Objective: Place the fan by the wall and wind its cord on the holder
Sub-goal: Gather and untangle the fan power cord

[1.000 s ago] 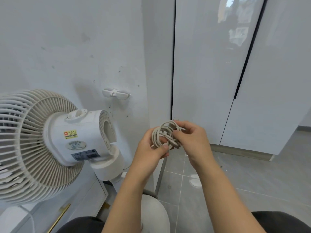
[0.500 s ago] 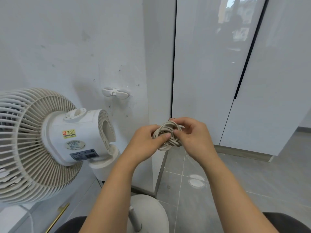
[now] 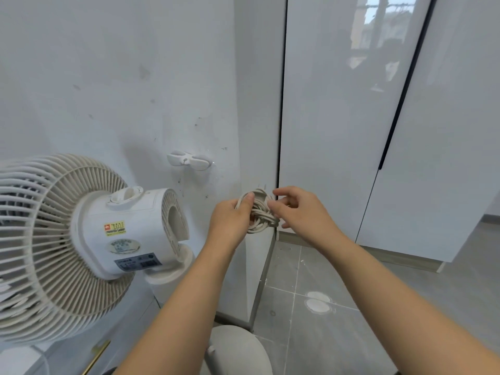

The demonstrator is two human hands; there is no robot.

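A white pedestal fan [image 3: 89, 239] stands at the left against the white wall, its round base [image 3: 238, 350] on the floor below my arms. A white cord holder [image 3: 189, 161] is fixed to the wall above and right of the fan's motor housing; nothing hangs on it. I hold a coiled bundle of grey-white cord [image 3: 258, 212] in front of the wall's corner, below and right of the holder. My left hand [image 3: 230, 223] grips the coil from the left, thumb over its top. My right hand [image 3: 300, 209] pinches the coil's right side with curled fingers.
Glossy white cabinet doors [image 3: 338, 131] with a dark vertical gap stand to the right of the wall corner. Grey floor tiles [image 3: 378, 307] spread at the lower right, with a white round spot on them. A low white unit with a gold handle [image 3: 96, 355] sits under the fan.
Both hands have lifted the cord coil slightly up and toward the wall. The right hand's fingers have spread a little on the coil. The fan has not moved.
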